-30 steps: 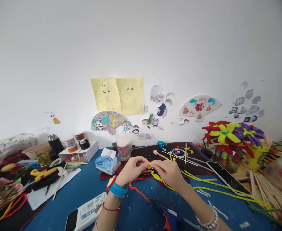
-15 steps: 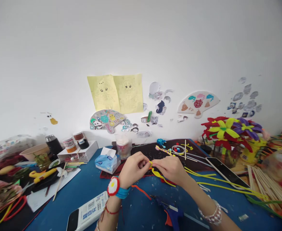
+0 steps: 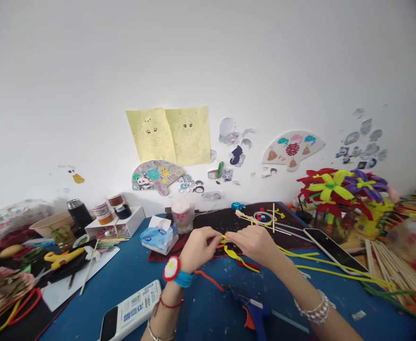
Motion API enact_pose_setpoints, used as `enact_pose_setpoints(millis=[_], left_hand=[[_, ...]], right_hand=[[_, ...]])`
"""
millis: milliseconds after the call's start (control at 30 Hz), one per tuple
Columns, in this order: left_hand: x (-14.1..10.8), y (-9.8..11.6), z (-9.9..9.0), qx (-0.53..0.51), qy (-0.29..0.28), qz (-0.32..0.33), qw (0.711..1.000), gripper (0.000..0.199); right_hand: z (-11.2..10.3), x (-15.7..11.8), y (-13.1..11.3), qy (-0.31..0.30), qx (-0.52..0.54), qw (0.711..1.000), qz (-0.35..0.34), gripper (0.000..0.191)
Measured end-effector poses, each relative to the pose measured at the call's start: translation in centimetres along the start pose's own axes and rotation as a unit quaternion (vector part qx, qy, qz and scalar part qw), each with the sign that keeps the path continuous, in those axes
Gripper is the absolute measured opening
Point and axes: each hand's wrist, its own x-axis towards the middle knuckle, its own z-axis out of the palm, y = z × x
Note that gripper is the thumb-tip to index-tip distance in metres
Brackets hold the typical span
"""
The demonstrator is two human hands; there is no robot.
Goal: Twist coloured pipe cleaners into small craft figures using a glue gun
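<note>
Now your left hand (image 3: 199, 249) and right hand (image 3: 253, 245) meet on a yellow pipe cleaner (image 3: 236, 259), fingers (image 3: 214, 240) apparently pinched shut on it; its loop runs toward four o'clock, nearer your right hand.

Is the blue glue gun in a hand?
No, the glue gun lies on the blue tabletop, while the left hand and right hand pinch a yellow pipe cleaner.

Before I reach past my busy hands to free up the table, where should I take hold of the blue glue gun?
Grip its blue handle, coming from the near side: the handle lies closest to you, running down toward the bottom of the view, while the nozzle points away from you.
</note>
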Motion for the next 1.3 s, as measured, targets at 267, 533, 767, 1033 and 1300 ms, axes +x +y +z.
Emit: enact_pose_setpoints(millis=[267,533,767,1033,1300], left_hand=[[0.3,-1.6,0.7,-0.519,-0.089,-0.14,0.839,0.031],[1.1,-1.1,4.5,-0.63,0.001,-0.082,0.772,0.028],[1.1,-2.1,4.0,-0.578,0.025,-0.094,0.81,0.028],[1.0,-1.7,2.6,-0.486,0.056,-0.098,0.867,0.016],[0.8,-1.8,2.1,-0.499,0.001,-0.11,0.859,0.023]], right_hand=[[0.4,0.4,-1.4,0.157,0.017,0.987,0.003,0.014],[0.6,1.2,-2.4,0.131,0.275,0.914,0.268,0.018],[0.4,1.8,-1.7,0.0,0.578,0.722,0.381,0.024],[-0.3,2.0,-2.2,-0.032,0.629,0.67,0.393,0.023],[-0.5,2.2,-2.6,-0.002,0.438,0.83,0.344,0.015]])
